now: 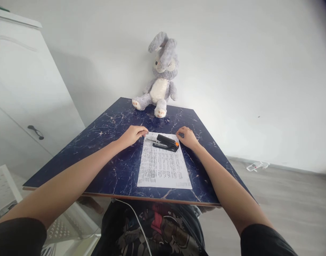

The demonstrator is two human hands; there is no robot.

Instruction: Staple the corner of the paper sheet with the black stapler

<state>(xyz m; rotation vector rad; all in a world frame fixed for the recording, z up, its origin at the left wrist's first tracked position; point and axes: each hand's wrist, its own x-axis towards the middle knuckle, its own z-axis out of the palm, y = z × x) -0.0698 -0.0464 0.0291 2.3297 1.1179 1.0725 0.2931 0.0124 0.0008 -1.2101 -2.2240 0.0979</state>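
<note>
A printed sheet of paper (168, 174) lies flat on the dark blue marbled table (109, 124). On its upper part rests a black stapler (167, 142) with an orange patch at its right end; its jaws point left, spread apart, with metal showing between them. My left hand (133, 135) is closed at the sheet's far left corner, thumb and fingers pinched there. At the far right corner, my right hand (187, 137) pinches the paper's edge with bent fingers. Neither hand touches the stapler.
A grey plush rabbit (160, 89) sits at the table's far end against the white wall. To the left stands a white cabinet (27, 89) with a dark handle. A white cable (137, 220) hangs below the near edge. Some plastic wrapping (257, 166) lies on the floor at right.
</note>
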